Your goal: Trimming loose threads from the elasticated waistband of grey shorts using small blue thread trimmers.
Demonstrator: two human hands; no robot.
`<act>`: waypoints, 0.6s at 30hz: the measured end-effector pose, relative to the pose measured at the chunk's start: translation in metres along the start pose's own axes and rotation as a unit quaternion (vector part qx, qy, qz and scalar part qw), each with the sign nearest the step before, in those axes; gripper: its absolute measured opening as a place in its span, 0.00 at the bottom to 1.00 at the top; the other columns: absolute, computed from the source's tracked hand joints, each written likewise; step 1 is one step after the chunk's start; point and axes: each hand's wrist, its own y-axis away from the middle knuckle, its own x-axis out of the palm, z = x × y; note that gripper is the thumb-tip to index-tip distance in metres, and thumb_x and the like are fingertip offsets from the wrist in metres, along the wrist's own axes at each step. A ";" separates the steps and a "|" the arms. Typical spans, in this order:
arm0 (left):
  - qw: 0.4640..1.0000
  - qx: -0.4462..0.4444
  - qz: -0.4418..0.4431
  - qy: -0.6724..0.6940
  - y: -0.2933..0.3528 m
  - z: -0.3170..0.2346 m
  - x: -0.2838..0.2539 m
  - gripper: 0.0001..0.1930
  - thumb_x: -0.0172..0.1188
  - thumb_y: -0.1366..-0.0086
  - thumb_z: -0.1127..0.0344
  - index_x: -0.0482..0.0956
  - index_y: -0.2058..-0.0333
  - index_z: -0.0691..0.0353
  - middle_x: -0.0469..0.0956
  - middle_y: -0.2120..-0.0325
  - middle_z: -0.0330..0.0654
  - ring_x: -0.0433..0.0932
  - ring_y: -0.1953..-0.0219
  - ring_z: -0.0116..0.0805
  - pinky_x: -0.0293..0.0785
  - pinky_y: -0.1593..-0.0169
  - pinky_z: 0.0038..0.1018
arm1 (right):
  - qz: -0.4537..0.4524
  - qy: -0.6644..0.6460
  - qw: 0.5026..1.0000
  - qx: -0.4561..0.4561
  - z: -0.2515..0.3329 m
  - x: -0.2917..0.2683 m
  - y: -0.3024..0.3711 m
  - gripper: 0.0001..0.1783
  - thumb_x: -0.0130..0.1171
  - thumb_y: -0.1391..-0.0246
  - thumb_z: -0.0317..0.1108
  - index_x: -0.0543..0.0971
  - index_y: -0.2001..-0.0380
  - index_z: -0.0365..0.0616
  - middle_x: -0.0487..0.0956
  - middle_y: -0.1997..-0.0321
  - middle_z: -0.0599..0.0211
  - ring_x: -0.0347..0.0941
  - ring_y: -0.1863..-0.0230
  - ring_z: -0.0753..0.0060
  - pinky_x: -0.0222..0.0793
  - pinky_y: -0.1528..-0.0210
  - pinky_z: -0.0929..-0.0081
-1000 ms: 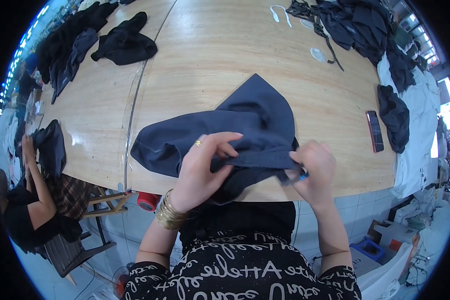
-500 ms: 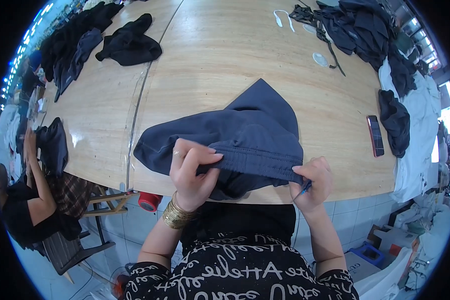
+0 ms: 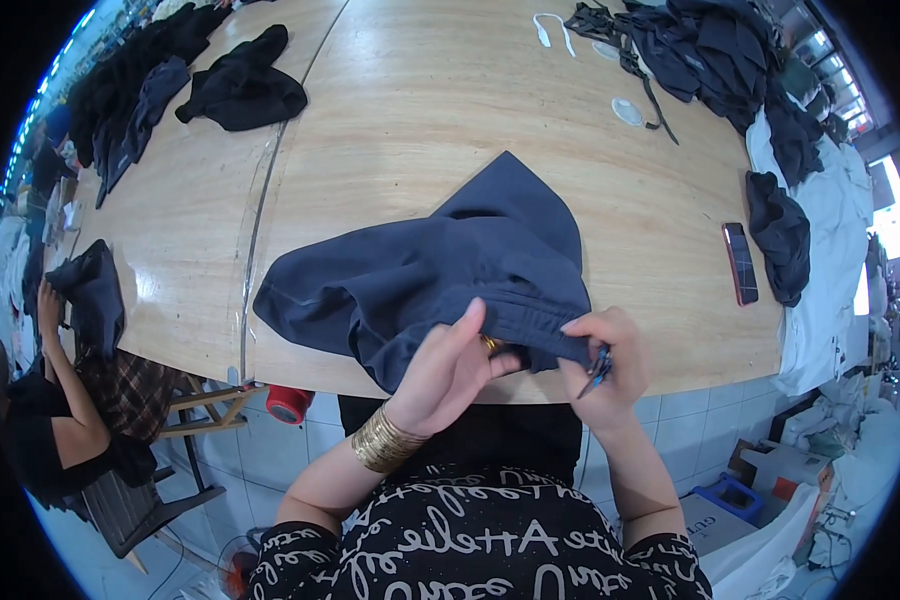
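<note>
A dark navy garment [image 3: 410, 260] with a gathered elastic waistband, which looks like shorts, lies bunched near the table's front edge. My left hand [image 3: 445, 375] is at the waistband's left part: the thumb rests against the outside, and the fingers reach into the opening, partly hidden. On the right end of the waistband, my right hand [image 3: 610, 365] pinches the fabric between thumb and fingers. That same hand also keeps a small blue tool [image 3: 598, 372] with a dark pointed tip in its palm, seemingly thread snips.
Dark garments [image 3: 245, 85] lie at the far left, and a larger dark pile [image 3: 710, 50] at the far right. A phone [image 3: 740, 263] rests near a crumpled dark cloth [image 3: 778, 238]. A seam [image 3: 255, 220] runs across the wooden table [image 3: 390, 130]. At left, another person [image 3: 75, 410] handles dark cloth.
My left hand has shifted right and down along the waistband and turned palm up, with its fingers in the opening. The waistband, stretched before, now sits slacker and bunched. My right hand still grips its end.
</note>
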 end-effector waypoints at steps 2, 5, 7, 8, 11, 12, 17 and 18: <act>0.983 0.137 -0.087 -0.087 -0.003 -0.004 0.013 0.14 0.46 0.33 0.63 0.68 0.54 0.65 0.73 0.58 0.42 0.71 0.54 0.30 0.67 0.49 0.32 | 0.054 -0.026 0.998 0.025 -0.001 0.005 0.009 0.22 0.59 0.80 0.20 0.74 0.71 0.46 0.73 0.78 0.72 0.61 0.84 0.74 0.54 0.80 0.79; 0.972 0.173 -0.111 -0.116 0.001 -0.006 0.010 0.16 0.49 0.35 0.67 0.65 0.52 0.68 0.71 0.54 0.44 0.70 0.50 0.34 0.64 0.45 0.34 | 0.148 -0.061 0.983 0.089 0.002 -0.001 0.003 0.18 0.64 0.70 0.24 0.74 0.70 0.46 0.70 0.80 0.72 0.60 0.85 0.78 0.53 0.80 0.82; 0.963 0.184 -0.119 -0.154 0.004 -0.008 0.009 0.19 0.49 0.36 0.66 0.63 0.48 0.69 0.69 0.51 0.47 0.68 0.47 0.36 0.62 0.43 0.36 | 0.163 -0.165 0.951 0.204 0.003 -0.004 0.001 0.13 0.64 0.61 0.26 0.75 0.68 0.45 0.67 0.82 0.76 0.58 0.83 0.85 0.51 0.79 0.85; 0.963 0.184 -0.118 -0.156 0.006 -0.009 0.011 0.19 0.50 0.36 0.67 0.63 0.48 0.69 0.69 0.51 0.47 0.68 0.48 0.36 0.62 0.43 0.35 | 0.138 -0.201 0.937 0.249 0.003 -0.006 0.000 0.11 0.63 0.56 0.28 0.75 0.67 0.44 0.65 0.83 0.78 0.57 0.83 0.89 0.50 0.78 0.87; 0.963 0.176 -0.123 -0.164 0.009 -0.008 0.013 0.19 0.51 0.37 0.69 0.63 0.49 0.70 0.70 0.52 0.46 0.69 0.49 0.35 0.63 0.44 0.33 | 0.130 -0.242 0.914 0.298 0.010 -0.001 -0.020 0.10 0.61 0.53 0.27 0.75 0.65 0.41 0.62 0.82 0.83 0.54 0.80 0.91 0.49 0.75 0.89; 0.962 0.170 -0.130 -0.169 0.010 -0.007 0.014 0.19 0.51 0.37 0.69 0.63 0.49 0.70 0.70 0.52 0.46 0.70 0.49 0.34 0.64 0.44 0.32 | 0.161 -0.267 0.894 0.321 0.011 0.001 -0.022 0.10 0.61 0.53 0.27 0.75 0.65 0.41 0.63 0.81 0.83 0.53 0.79 0.90 0.50 0.74 0.89; 0.971 0.162 -0.126 -0.123 0.014 -0.008 0.014 0.11 0.55 0.39 0.72 0.71 0.58 0.67 0.75 0.63 0.41 0.75 0.59 0.27 0.71 0.54 0.25 | 0.184 -0.316 0.875 0.317 0.015 0.006 -0.018 0.07 0.61 0.52 0.28 0.75 0.69 0.40 0.69 0.76 0.81 0.57 0.76 0.91 0.52 0.72 0.89; 0.978 0.143 -0.113 -0.104 0.015 -0.009 0.016 0.10 0.55 0.39 0.71 0.71 0.59 0.67 0.76 0.63 0.40 0.75 0.59 0.27 0.71 0.54 0.25 | 0.174 -0.367 0.840 0.358 0.013 0.008 -0.016 0.07 0.61 0.52 0.28 0.75 0.70 0.40 0.68 0.77 0.81 0.57 0.76 0.91 0.52 0.73 0.90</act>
